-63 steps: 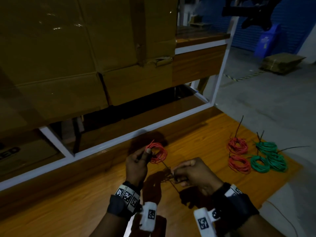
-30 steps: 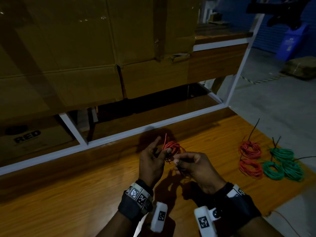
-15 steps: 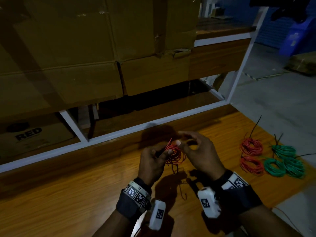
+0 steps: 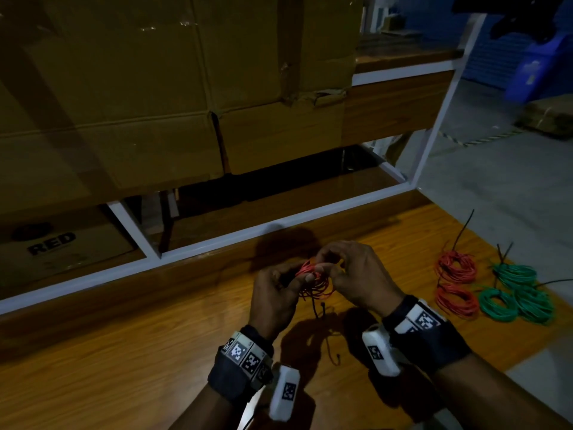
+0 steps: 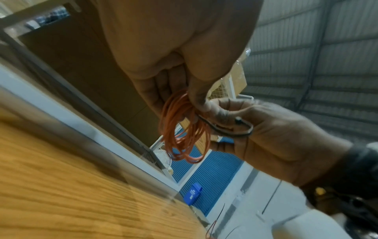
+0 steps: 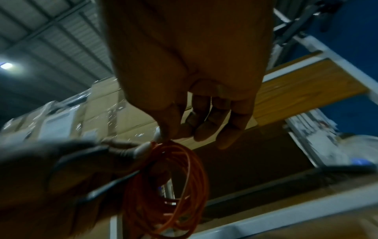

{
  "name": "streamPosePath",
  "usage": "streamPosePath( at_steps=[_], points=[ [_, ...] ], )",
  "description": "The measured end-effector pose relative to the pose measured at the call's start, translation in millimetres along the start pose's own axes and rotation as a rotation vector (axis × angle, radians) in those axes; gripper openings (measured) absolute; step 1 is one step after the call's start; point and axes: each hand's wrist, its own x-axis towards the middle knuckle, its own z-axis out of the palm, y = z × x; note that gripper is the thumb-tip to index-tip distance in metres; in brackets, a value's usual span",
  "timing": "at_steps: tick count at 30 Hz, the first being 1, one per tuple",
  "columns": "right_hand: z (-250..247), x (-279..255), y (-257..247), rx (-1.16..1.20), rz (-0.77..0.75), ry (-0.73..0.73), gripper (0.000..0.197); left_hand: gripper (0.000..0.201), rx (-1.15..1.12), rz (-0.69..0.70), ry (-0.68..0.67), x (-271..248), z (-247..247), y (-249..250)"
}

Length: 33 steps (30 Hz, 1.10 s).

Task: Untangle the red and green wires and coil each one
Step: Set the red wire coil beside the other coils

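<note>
A brown cardboard box point(image 4: 62, 246) under the white-framed shelf point(image 4: 279, 226) reads "RED" in black. Above the wooden bench point(image 4: 124, 361), the left hand point(image 4: 274, 301) pinches the top of a small coil of thin red wire point(image 4: 314, 285) between thumb and fingers — the loops hang downward. The right hand point(image 4: 361, 279), fingers curled, grips a thin black tie point(image 5: 225, 129) against the coil. Two coiled red wires point(image 4: 455, 283) and coiled green wires point(image 4: 516, 294) lie at the bench's right end.
</note>
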Motion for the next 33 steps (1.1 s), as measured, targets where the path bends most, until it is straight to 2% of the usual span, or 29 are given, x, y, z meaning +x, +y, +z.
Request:
streamPosePath(
  at_steps=[3,8,11,15,21,28,33],
  points=[
    [-11,2,5,0.134,0.057,-0.037,0.008,0.025,-0.09,-0.005,0.045,0,-2,2],
    [-10,1,15,0.228,0.078,-0.031,0.005,0.024,-0.105,0.009,0.024,2,0,4],
    [-7,-7,14,0.242,0.084,0.056,0.005,0.023,-0.12,-0.021,0.06,3,2,5],
    [-12,-35,1,0.277,0.093,0.18,0.017,0.022,-0.119,-0.039,0.134,6,-3,3],
    [3,-62,-17,0.342,0.156,0.056,0.027,0.026,-0.063,-0.072,0.209,11,-5,-1],
    [15,-54,-17,0.316,0.17,0.151,0.008,0.027,0.082,-0.034,0.154,4,-1,0],
    [-1,-42,-21,0.402,0.146,0.309,0.015,0.019,0.109,0.047,0.086,-6,0,4]
  ],
)
